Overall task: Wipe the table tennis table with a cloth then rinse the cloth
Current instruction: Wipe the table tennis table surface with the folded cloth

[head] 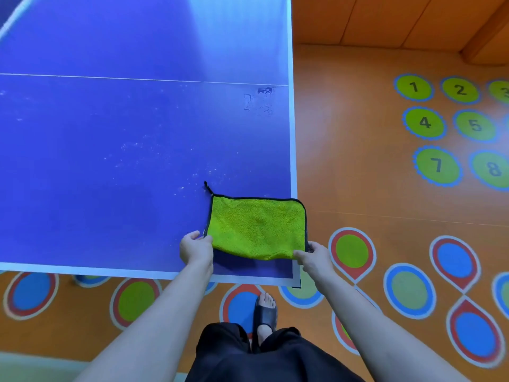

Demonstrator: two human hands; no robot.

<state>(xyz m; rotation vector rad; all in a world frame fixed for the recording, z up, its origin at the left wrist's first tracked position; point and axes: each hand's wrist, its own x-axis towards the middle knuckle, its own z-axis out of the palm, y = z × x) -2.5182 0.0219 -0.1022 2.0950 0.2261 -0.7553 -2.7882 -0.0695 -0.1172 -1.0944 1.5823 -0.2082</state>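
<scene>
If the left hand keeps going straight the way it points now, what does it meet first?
The left hand, gripping the green cloth at its near-left corner, points up the blue table. Ahead there looks to be only bare tabletop with white specks, then the white centre line; height is unclear.

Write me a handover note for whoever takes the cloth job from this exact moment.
Left hand pinches the near left corner of the green cloth; right hand pinches the near right corner.
The cloth is spread between both hands over the near right corner of the blue table, its far edge on the tabletop.
Done: cloth opened out and positioned.
Left: pale specks and a scuffed patch still show, so wipe the tabletop, then rinse the cloth. No water in view.
</scene>
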